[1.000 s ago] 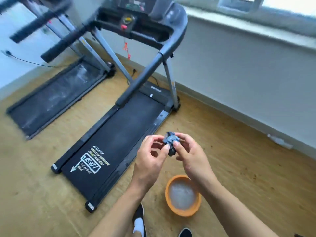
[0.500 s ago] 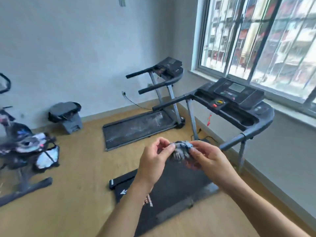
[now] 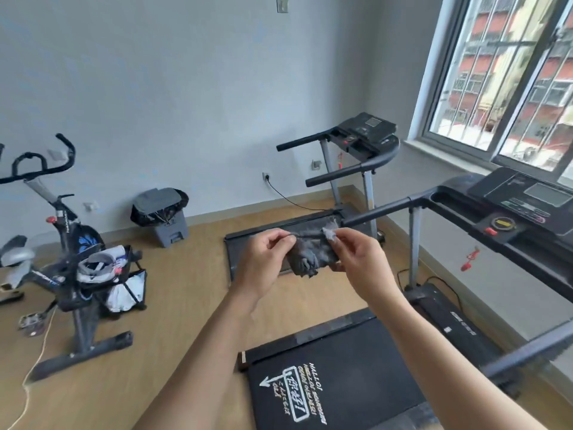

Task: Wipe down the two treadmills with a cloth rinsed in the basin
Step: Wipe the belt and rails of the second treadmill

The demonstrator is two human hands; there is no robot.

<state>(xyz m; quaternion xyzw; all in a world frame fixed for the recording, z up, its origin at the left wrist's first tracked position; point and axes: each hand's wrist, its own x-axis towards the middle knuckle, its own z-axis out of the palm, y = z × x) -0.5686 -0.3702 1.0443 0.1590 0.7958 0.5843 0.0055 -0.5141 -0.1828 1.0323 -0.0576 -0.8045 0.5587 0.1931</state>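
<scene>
A dark grey cloth point(image 3: 311, 254) hangs stretched between my hands at chest height. My left hand point(image 3: 263, 262) pinches its left edge and my right hand point(image 3: 361, 259) pinches its right corner. Below me lies the near treadmill's black belt point(image 3: 338, 377) with white lettering; its console point(image 3: 524, 200) stands at the right under the window. The far treadmill point(image 3: 350, 156) stands by the back wall, its belt point(image 3: 248, 240) dusty and partly hidden behind my hands. The basin is out of view.
An exercise bike point(image 3: 62, 243) with a bag of clothes hung on it stands at the left. A grey pedal bin point(image 3: 164, 217) sits against the back wall. A power cable point(image 3: 288, 200) runs from the wall socket to the far treadmill. Wooden floor lies between bike and treadmills.
My head has lifted from the floor and basin to the room. My hands have pulled the bunched cloth apart, spreading it wider between them.
</scene>
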